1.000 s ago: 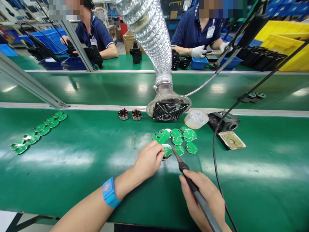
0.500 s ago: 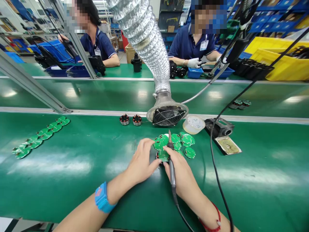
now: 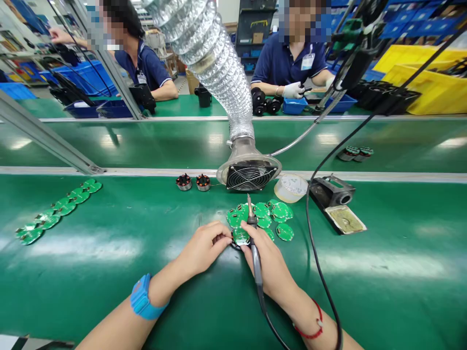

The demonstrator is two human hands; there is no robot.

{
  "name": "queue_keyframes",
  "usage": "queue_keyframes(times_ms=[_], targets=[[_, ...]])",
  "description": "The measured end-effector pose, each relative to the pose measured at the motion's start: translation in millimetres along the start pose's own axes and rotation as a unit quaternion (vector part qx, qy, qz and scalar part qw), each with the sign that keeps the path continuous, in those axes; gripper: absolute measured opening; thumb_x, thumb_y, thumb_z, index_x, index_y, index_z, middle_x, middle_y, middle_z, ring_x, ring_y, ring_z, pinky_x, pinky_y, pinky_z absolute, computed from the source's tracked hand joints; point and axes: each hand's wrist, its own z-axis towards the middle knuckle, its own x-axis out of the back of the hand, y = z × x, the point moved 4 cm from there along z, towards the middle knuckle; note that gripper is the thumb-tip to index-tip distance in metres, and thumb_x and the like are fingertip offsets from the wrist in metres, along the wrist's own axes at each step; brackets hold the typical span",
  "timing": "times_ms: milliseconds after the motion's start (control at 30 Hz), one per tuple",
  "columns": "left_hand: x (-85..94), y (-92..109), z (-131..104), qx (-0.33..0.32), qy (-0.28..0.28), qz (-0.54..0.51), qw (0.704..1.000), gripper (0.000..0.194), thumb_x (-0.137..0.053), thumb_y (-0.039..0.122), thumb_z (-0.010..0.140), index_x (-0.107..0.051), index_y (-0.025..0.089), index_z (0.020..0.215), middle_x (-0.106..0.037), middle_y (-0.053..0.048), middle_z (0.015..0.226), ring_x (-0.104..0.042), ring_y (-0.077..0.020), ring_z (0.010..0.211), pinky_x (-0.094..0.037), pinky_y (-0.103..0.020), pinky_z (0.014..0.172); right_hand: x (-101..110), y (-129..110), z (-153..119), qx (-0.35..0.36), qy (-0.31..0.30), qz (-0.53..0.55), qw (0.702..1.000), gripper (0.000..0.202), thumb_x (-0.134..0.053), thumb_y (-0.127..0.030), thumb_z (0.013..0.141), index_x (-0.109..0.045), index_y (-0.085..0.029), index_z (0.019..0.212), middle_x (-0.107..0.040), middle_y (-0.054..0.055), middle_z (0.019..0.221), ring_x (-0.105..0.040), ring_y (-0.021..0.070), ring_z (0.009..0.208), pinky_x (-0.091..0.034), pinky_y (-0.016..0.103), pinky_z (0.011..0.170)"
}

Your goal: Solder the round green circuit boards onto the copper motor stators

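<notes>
The right fingers (image 3: 248,233) grip a soldering iron (image 3: 257,265) — tip pointing away — beside a green circuit board (image 3: 241,236); the left fingers (image 3: 226,236) are pinched together at the board's left edge.

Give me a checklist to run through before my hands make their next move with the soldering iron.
1. Soldering iron gripped in the right hand: ok.
2. Tip pointing away from the left hand: ok, it points forward, toward the extractor fan.
3. Iron kept out from over the loose circuit boards: not ok, its metal end reaches over them.
4. Near circuit board attended by both hands: ok, fingers are at either side of it.
5. Tip hot: cannot tell.
6. Fan running: cannot tell.
</notes>
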Motion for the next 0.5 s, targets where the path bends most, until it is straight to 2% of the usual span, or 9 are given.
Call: queue_keyframes(times_ms=[133, 233, 367, 500], targets=[[-16.8, -2, 0, 0.059, 0.038, -0.105, 0.992, 0.007, -0.057, 0.017, 0.085, -0.064, 0.019, 0.085, -0.063, 0.001, 0.075, -0.056, -0.0133, 0.069, -0.046, -0.024, 0.066, 1, 0, 0, -0.001, -0.006, 0.008, 1.0, 0.048, -0.05, -0.015, 0.093, -0.048, -0.026, 0.14, -0.07, 0.01, 0.116, -0.069, 0.0245, 0.104, -0.061, 0.041, 0.086], [-22.0, -2, 1, 0.064, 0.053, -0.103, 0.991, 0.009, -0.057, 0.018, 0.084, -0.065, 0.018, 0.08, -0.058, 0.001, 0.075, -0.053, -0.0129, 0.068, -0.044, -0.024, 0.063, 3, -1, 0, 0.003, -0.002, 0.006, 1.0, 0.049, -0.053, -0.017, 0.092, -0.047, -0.024, 0.14, -0.069, 0.011, 0.118, -0.067, 0.0257, 0.108, -0.059, 0.044, 0.09], [-22.1, 1, 3, 0.068, 0.04, -0.104, 0.991, 0.01, -0.057, 0.017, 0.083, -0.064, 0.018, 0.076, -0.053, 0.001, 0.074, -0.05, -0.0123, 0.066, -0.042, -0.024, 0.062, 7, -5, 1, 0.001, 0.029, -0.013, 1.0, 0.047, -0.054, -0.02, 0.092, -0.048, -0.025, 0.138, -0.067, 0.011, 0.12, -0.063, 0.0274, 0.113, -0.055, 0.048, 0.093], [-22.9, 1, 4, 0.071, 0.034, -0.111, 0.991, 0.01, -0.056, 0.017, 0.083, -0.061, 0.018, 0.075, -0.051, 0.002, 0.074, -0.049, -0.0122, 0.066, -0.041, -0.023, 0.063, 8, -10, 3, 0.007, 0.061, -0.012, 0.998, 0.032, -0.05, -0.016, 0.094, -0.056, -0.024, 0.125, -0.068, 0.008, 0.101, -0.063, 0.0235, 0.096, -0.057, 0.042, 0.081]])
